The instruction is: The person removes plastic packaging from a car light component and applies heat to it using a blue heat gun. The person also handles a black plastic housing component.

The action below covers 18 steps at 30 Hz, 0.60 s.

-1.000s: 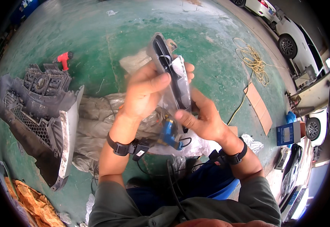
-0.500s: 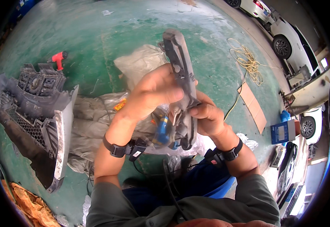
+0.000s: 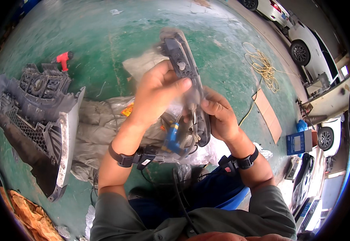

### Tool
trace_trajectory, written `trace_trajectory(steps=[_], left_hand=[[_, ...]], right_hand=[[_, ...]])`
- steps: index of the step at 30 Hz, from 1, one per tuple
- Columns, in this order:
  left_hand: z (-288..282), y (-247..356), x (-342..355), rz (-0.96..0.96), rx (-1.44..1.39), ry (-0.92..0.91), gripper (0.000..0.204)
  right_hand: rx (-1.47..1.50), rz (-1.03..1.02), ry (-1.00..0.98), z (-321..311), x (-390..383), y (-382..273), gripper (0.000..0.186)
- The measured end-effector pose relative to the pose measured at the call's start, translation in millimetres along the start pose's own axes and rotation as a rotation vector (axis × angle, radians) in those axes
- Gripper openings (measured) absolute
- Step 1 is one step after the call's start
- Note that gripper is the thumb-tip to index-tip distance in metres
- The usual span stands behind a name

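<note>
I hold a long dark grey plastic car part [image 3: 183,56] upright, slightly tilted, with a short cable near its lower end. My left hand [image 3: 161,88] grips it around the upper middle, thumb across its face. My right hand [image 3: 219,112] is closed on its right side lower down, thumb against the edge. Below the part, a blue and yellow power tool [image 3: 171,137] rests among clear plastic wrapping and grey crumpled sheeting [image 3: 96,128]. The top of the part is blurred.
A removed bumper [image 3: 38,132] lies left, near a red power tool [image 3: 63,59]. To the right are a coiled yellow hose [image 3: 263,66], cardboard [image 3: 267,114], a blue box [image 3: 297,142] and white cars [image 3: 315,52]. Brown paper [image 3: 32,215] lies lower left.
The part has been turned over from its hollow face to its back with the cable. Since half a second ago it leans further left at the top, and my left hand has moved slightly left.
</note>
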State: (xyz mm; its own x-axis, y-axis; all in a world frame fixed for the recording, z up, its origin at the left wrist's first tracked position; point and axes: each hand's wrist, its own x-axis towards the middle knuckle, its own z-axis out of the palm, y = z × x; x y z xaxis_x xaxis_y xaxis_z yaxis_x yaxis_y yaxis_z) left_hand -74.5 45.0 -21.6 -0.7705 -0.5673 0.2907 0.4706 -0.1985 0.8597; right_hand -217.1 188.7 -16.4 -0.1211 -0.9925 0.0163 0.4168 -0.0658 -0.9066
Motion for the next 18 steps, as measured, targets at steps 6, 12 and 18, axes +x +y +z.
trace_trajectory(steps=[6, 12, 18], left_hand=[[-8.3, 1.7, -2.1, -0.036, -0.061, -0.083, 0.044], [0.0, 0.6, -1.1, -0.023, -0.174, -0.232, 0.061], [1.9, 1.3, -3.3, -0.019, -0.100, -0.213, 0.058]], right_hand=[[0.105, 0.070, -0.125, 1.3, 2.7, -3.1, 0.054], [0.590, 0.265, -0.203, -2.4, -1.0, 1.1, 0.070], [0.598, 0.229, -0.336, -19.3, 5.7, 7.1, 0.075]])
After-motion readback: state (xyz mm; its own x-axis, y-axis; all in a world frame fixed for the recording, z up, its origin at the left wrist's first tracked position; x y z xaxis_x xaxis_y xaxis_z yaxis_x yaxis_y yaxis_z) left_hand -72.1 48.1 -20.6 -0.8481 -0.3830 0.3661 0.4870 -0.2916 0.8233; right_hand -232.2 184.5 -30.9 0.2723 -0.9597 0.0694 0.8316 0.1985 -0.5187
